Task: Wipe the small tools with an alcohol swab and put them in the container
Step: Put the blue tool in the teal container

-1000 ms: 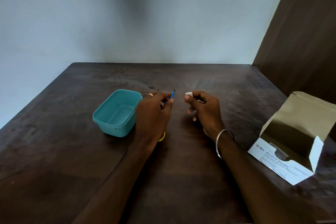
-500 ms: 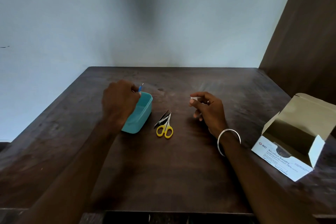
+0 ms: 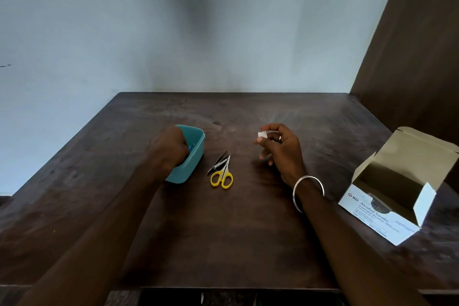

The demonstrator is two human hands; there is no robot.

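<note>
The right hand [image 3: 280,149] pinches a small white swab [image 3: 262,134] between thumb and forefinger, held up above the table [image 3: 248,231] with the other fingers loosely curled below; a ring shows on one finger and a metal bangle [image 3: 308,191] circles the wrist. The left hand [image 3: 171,149] reaches down into the teal tub [image 3: 196,154], its fingers curled inside over a blue tool [image 3: 190,147] of which only a sliver shows; whether the fingers clasp that tool or have let go of it cannot be told, since the back of the hand hides them. The tub sits left of centre on the dark wooden table, its near wall partly covered by the left wrist. Just to its right, apart from it, lie yellow-handled scissors [image 3: 222,176], blades pointing away, and nail clippers [image 3: 218,163] lying against the blades. At the right edge of the table an open cardboard box [image 3: 387,208] of alcohol swabs stands with its flaps raised, well apart from the right hand. A pale wall rises behind the table, with a dark wooden panel [image 3: 409,45] to the right.
</note>
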